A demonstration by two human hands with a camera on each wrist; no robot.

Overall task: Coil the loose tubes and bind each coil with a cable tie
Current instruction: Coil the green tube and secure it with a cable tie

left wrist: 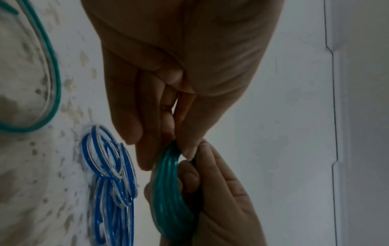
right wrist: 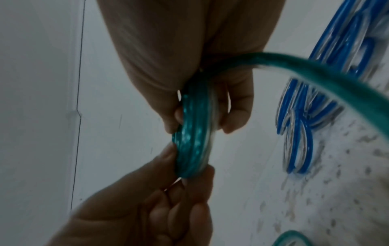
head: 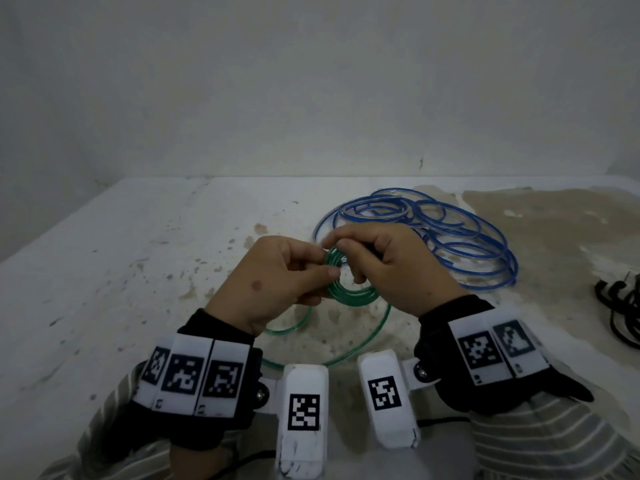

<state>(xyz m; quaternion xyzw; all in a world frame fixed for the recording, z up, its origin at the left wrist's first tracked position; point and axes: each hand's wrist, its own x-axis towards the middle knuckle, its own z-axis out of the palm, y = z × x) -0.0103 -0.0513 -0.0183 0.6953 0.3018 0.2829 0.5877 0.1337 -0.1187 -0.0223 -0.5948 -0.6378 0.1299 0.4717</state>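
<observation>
A green tube is wound into a small coil of several turns, held above the table between both hands. My left hand pinches the coil's left side, thumb on the near face. My right hand grips the coil's top and right side with curled fingers. The loose green tail runs from the coil in a wide loop on the table. A blue tube lies in loose tangled loops behind the hands. Something dark shows between my right fingers; I cannot tell what it is.
Black cable ties lie in a bunch at the table's right edge. The white, stained table meets a wall at the back. Its right part is brown and worn.
</observation>
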